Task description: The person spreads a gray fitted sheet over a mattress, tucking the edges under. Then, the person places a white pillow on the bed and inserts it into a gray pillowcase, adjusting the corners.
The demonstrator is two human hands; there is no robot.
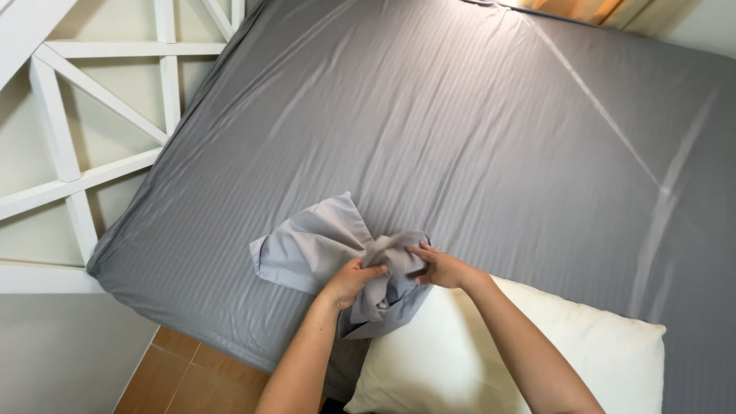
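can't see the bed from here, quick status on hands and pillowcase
Left hand and right hand both gripping bunched grey pillowcase. White pillow bare, beneath forearms. Nothing obstructing.

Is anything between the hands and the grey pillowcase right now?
Nothing visible. The left hand and right hand both already grip the bunched pillowcase, above the bed's edge with the white pillow just below them.

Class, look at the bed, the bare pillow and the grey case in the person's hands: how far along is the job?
Done: the grey fitted sheet lies stretched over the mattress. In hand: the left hand and right hand bunch the grey pillowcase at its opening. Left: the white pillow lies bare on the bed, not yet inside the case.
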